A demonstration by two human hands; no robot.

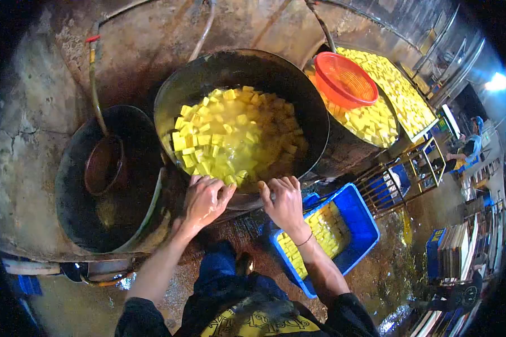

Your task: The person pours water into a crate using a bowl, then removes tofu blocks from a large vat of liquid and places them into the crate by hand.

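Note:
A large dark round vat point(258, 70) stands in front of me, with yellow cubes point(202, 140), perhaps tofu, lying in cloudy liquid. Over its near rim curl the fingers of my left hand point(205, 199), which looks wet. My right hand point(284, 202) grips the same rim a little farther right, its thumb pointing toward the left hand. Parts of the rim are hidden beneath both hands. Below my right forearm sits a blue crate point(362, 216) holding more yellow cubes in liquid.
On the left, a dark basin point(73, 185) contains a long-handled ladle point(104, 165). An orange-red plastic basket point(346, 84) rests on another vat of yellow cubes point(371, 126). A metal rack point(405, 185), stacked boards point(455, 253) and a person point(472, 143) are right. The floor point(376, 281) is wet.

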